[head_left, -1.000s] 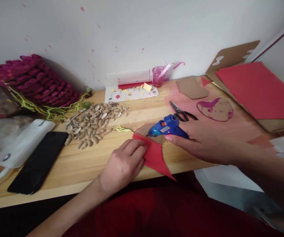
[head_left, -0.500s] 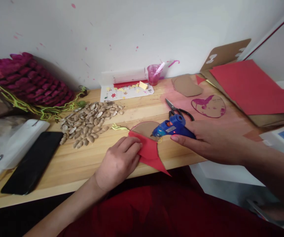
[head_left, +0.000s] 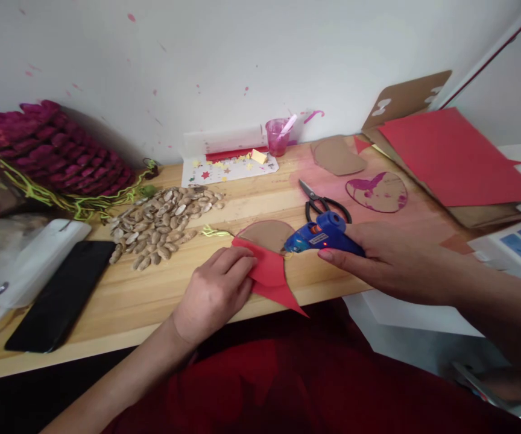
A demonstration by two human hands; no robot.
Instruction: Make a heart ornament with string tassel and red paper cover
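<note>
My right hand (head_left: 387, 259) is closed round a blue hot glue gun (head_left: 321, 234). The gun's nozzle points left, at the right edge of a brown cardboard shape (head_left: 267, 232) with a rounded top. Red paper (head_left: 269, 265) lies folded over the lower part of the cardboard, one pointed corner hanging toward the table's front edge. With curled fingers, my left hand (head_left: 217, 289) grips the red paper at its left side. Yellow-green strings (head_left: 215, 231) stick out left of the cardboard. Whether the nozzle touches the cardboard is hard to see.
Black-handled scissors (head_left: 321, 202) lie just behind the glue gun. A heart-shaped cardboard piece (head_left: 378, 193) and red sheets (head_left: 454, 160) are to the right. Peanut shells (head_left: 161, 223), a black phone (head_left: 61, 295) and a magenta shell-covered object (head_left: 47, 150) occupy the left. A pink cup (head_left: 277, 137) stands at the back.
The glue gun has shifted slightly right relative to the cardboard, its nozzle now nearer the cardboard's right edge. My left hand keeps its grip on the red paper.
</note>
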